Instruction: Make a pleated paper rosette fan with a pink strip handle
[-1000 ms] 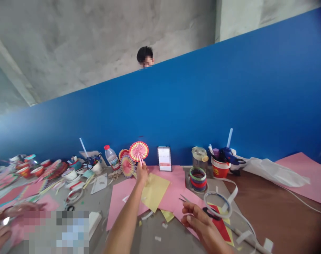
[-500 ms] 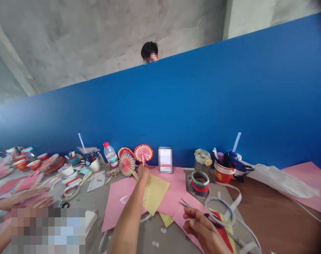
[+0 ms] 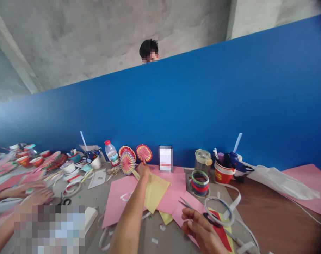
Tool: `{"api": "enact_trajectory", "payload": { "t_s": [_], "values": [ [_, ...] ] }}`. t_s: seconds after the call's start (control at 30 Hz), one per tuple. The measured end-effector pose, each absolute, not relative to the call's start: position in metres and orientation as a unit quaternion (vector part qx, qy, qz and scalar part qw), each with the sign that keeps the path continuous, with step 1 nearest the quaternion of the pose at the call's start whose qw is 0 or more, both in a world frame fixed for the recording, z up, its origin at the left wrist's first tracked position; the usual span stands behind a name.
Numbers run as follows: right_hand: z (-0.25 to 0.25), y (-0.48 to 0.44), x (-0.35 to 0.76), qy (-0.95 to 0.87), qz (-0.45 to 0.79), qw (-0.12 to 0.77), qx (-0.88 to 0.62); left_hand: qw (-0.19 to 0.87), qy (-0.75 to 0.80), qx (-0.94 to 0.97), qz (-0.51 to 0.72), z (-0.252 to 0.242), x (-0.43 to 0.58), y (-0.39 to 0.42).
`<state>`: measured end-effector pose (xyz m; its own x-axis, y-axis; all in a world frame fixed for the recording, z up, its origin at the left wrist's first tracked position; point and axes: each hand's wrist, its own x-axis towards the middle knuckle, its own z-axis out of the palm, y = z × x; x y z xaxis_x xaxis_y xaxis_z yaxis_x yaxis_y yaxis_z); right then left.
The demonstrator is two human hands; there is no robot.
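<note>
My left hand (image 3: 143,170) reaches to the back of the table, its fingers closed on the stem of a round pleated paper fan (image 3: 143,153), pink, red and yellow. Just left of it, another paper fan (image 3: 127,163) in yellow, pink and purple leans in front of a further red-edged one. My right hand (image 3: 194,224) hovers low at the front, fingers loosely curled and apart, nothing visible in them. Behind it are scissors (image 3: 185,203), partly covered by the hand. Pink paper (image 3: 119,203) and a yellow sheet (image 3: 156,192) lie under and around my left forearm.
A tape roll (image 3: 218,210), a stack of coloured tape (image 3: 199,183), a lidded jar (image 3: 202,160) and a red-and-white tub (image 3: 224,173) stand right. A bottle (image 3: 112,153) stands left. A co-worker's hands (image 3: 37,194) work at far left. A blue partition (image 3: 160,106) closes the back.
The fan in my left hand has tilted slightly to the right. My right hand has barely moved. The co-worker's hands at the left have shifted.
</note>
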<state>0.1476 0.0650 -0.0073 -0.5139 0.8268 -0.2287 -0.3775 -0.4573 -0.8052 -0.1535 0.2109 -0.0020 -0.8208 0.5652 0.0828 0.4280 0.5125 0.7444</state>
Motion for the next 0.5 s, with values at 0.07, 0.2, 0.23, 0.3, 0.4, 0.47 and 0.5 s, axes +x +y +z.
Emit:
{"api": "enact_trajectory", "payload": {
  "t_s": [0.07,0.2,0.23,0.3,0.4,0.47,0.5],
  "values": [
    [-0.0063,0.064,0.1484,-0.361,0.794,0.376,-0.313,0.108,0.866,0.287,0.396,-0.0009,-0.1545,0.2113],
    [-0.0073,0.0645,0.15,-0.381,0.792,0.361,-0.312,0.127,0.868,0.284,0.388,0.0004,-0.1568,0.2118],
    [-0.008,0.0651,0.1502,-0.384,0.792,0.356,-0.314,0.129,0.868,0.283,0.386,0.0008,-0.1573,0.2121],
    [-0.009,0.0664,0.15,-0.387,0.792,0.349,-0.318,0.13,0.87,0.281,0.384,0.0018,-0.1581,0.2127],
    [-0.0098,0.0677,0.1493,-0.394,0.786,0.347,-0.325,0.128,0.873,0.279,0.38,0.0041,-0.1582,0.2133],
    [-0.0102,0.0677,0.149,-0.399,0.783,0.346,-0.329,0.122,0.875,0.277,0.378,0.0054,-0.1577,0.2133],
    [-0.0104,0.0676,0.1489,-0.402,0.781,0.348,-0.327,0.117,0.876,0.276,0.377,0.0058,-0.1574,0.2132]
  ]
}}
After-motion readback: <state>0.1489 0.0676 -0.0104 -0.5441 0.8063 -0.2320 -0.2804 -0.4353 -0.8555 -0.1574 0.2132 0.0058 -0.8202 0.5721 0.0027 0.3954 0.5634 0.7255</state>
